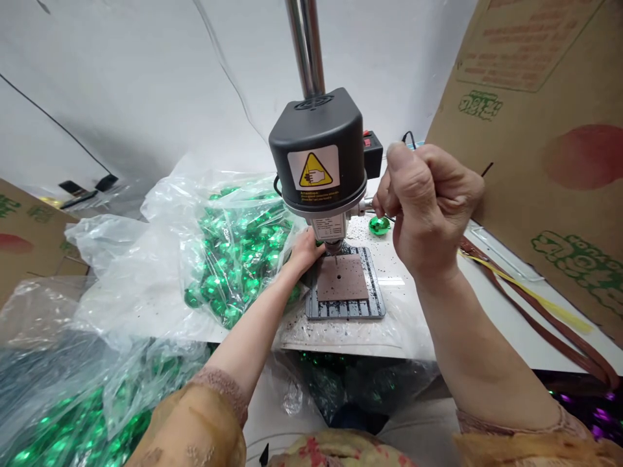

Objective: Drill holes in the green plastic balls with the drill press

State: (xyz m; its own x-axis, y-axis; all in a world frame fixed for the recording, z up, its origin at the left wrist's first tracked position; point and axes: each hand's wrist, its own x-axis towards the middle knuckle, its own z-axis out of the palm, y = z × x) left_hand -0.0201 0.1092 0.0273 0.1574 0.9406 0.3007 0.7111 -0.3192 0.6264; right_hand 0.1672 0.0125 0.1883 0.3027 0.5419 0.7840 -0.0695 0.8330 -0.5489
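My left hand (305,251) is at the left rear of the drill press base (377,305), beside the pile of shiny green faceted balls (233,250). Its fingers curl behind the drill head and are partly hidden; a hint of green shows by the thumb, but I cannot make out what it holds. My right hand (428,201) is raised in a fist to the right of the drill press (316,149), closed around its lever, mostly hidden in the fist. Under the drill bit lies a brownish square board (343,285) with a small dark hole.
One green ball (379,226) lies behind the base. Dark shavings are scattered around it. Clear plastic bags (107,259) spread on the left. A large cardboard box (549,162) stands on the right, with brown straps (545,318) before it. More green balls (87,421) lie low on the left.
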